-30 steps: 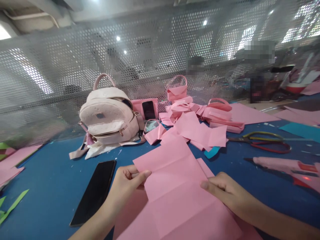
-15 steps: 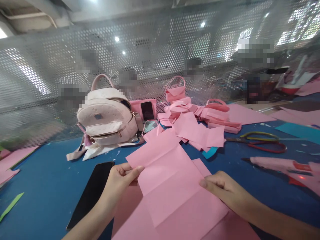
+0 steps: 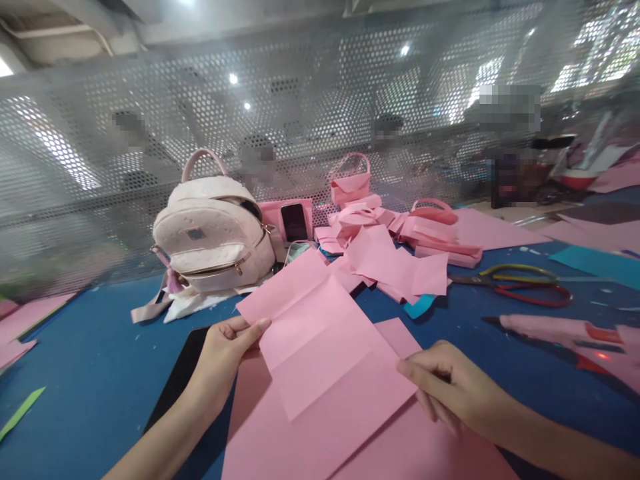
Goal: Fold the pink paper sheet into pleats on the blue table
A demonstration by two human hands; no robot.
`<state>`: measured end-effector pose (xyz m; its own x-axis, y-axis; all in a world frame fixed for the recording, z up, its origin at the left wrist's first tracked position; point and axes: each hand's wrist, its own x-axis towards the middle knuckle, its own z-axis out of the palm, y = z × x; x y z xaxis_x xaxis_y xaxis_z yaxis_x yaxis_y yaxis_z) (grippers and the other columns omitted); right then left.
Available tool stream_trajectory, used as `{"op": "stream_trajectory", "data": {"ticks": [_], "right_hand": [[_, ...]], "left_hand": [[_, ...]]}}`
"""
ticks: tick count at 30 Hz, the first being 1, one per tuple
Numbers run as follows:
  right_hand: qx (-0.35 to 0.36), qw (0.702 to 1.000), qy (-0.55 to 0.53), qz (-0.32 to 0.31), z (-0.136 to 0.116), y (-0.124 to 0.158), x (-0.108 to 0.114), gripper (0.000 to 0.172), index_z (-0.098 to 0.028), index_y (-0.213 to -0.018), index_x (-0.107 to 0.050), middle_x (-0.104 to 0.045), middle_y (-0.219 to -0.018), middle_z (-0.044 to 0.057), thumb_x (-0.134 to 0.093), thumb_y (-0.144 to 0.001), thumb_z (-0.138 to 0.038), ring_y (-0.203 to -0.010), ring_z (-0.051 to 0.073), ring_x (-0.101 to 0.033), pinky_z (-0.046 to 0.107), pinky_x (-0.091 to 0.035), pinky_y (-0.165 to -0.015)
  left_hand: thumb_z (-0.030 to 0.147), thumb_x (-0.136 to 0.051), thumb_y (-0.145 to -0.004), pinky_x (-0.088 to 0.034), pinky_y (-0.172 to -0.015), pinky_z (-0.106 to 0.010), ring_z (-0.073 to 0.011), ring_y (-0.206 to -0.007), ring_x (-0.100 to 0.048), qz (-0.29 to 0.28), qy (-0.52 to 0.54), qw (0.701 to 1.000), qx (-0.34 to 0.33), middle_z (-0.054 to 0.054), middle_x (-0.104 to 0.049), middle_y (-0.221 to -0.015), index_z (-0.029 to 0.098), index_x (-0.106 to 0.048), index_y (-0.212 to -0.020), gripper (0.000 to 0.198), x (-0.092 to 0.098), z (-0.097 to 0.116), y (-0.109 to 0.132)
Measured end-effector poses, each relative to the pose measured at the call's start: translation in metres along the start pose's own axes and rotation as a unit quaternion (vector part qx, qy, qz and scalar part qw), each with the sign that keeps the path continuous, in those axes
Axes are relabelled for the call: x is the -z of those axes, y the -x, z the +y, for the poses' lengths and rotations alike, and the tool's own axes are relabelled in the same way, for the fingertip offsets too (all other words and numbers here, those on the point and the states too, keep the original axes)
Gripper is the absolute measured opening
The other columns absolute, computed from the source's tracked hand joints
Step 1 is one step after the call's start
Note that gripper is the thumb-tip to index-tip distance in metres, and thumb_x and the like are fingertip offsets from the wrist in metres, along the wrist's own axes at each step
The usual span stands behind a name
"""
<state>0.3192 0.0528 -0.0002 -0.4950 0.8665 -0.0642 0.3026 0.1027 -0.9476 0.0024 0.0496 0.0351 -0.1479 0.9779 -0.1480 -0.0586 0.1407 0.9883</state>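
A creased sheet of pink paper (image 3: pixel 320 353) is held up at a slant between my two hands. My left hand (image 3: pixel 227 353) pinches its left edge between thumb and fingers. On the opposite side, my right hand (image 3: pixel 445 383) grips the right edge, thumb on top and fingers partly underneath. Fold lines run across the sheet. Below it lies more pink paper (image 3: pixel 250 427) on the blue table (image 3: pixel 90 373). Partly covered by my left forearm is a black phone (image 3: pixel 173 380).
A cream backpack (image 3: pixel 210 233) stands behind, left of small pink paper bags (image 3: pixel 351 183) and heaped pink scraps (image 3: pixel 395 260). Scissors (image 3: pixel 525 283) and a pink glue gun (image 3: pixel 560 333) with a red light lie at right. A perforated metal screen (image 3: pixel 310 100) rises at the back.
The pink sheet has shifted left and turned slightly, and my left hand has moved left with it. My right hand stays nearly in place, its lower fingers now showing more.
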Motion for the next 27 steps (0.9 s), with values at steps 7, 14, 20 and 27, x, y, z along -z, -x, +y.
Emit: {"op": "stream_trajectory", "data": {"ticks": [7,14,20,27], "right_hand": [[-0.009,1.0,-0.014,-0.024,0.002,0.001,0.0,0.062,-0.019,-0.046,-0.048,-0.051,-0.037,0.0,-0.051,-0.088,-0.064,-0.03,0.01,-0.046,0.022,-0.025,-0.036],[-0.008,0.996,0.011,-0.084,-0.006,0.008,0.003,0.063,-0.019,-0.046,-0.049,-0.049,-0.036,-0.001,-0.045,-0.09,-0.064,-0.03,0.009,-0.045,0.022,-0.033,-0.039],[0.082,0.992,-0.044,-0.084,-0.002,0.007,0.003,0.067,-0.016,-0.056,-0.058,-0.054,-0.043,0.002,-0.036,-0.094,-0.067,-0.037,0.01,-0.048,0.02,-0.033,-0.038],[0.141,0.985,0.032,0.094,-0.006,0.004,0.001,0.033,-0.026,-0.129,-0.05,-0.065,-0.098,0.007,-0.049,-0.098,-0.037,-0.074,0.016,-0.065,0.026,-0.053,-0.065]], "left_hand": [[0.044,-0.081,-0.071,-0.055,-0.069,-0.026,-0.0158,-0.065,-0.065,0.0,-0.012,1.0,-0.002,-0.005,-0.071,-0.069,0.012,-0.073,-0.072,0.033,0.0,0.002,0.0],[0.045,-0.082,-0.069,-0.051,-0.062,-0.022,-0.0113,-0.058,-0.058,-0.005,-0.027,1.0,-0.002,0.0,-0.064,-0.059,0.013,-0.067,-0.062,0.036,0.003,0.002,0.0],[0.045,-0.081,-0.068,-0.045,-0.053,-0.02,-0.0084,-0.049,-0.051,-0.076,-0.082,0.993,0.033,0.002,-0.057,-0.052,0.013,-0.065,-0.06,0.036,0.002,0.002,0.0],[0.036,-0.078,-0.068,-0.037,-0.048,-0.019,-0.0067,-0.044,-0.042,-0.218,-0.184,0.956,0.063,0.006,-0.042,-0.045,0.016,-0.053,-0.047,0.039,-0.007,0.004,0.015]]}}
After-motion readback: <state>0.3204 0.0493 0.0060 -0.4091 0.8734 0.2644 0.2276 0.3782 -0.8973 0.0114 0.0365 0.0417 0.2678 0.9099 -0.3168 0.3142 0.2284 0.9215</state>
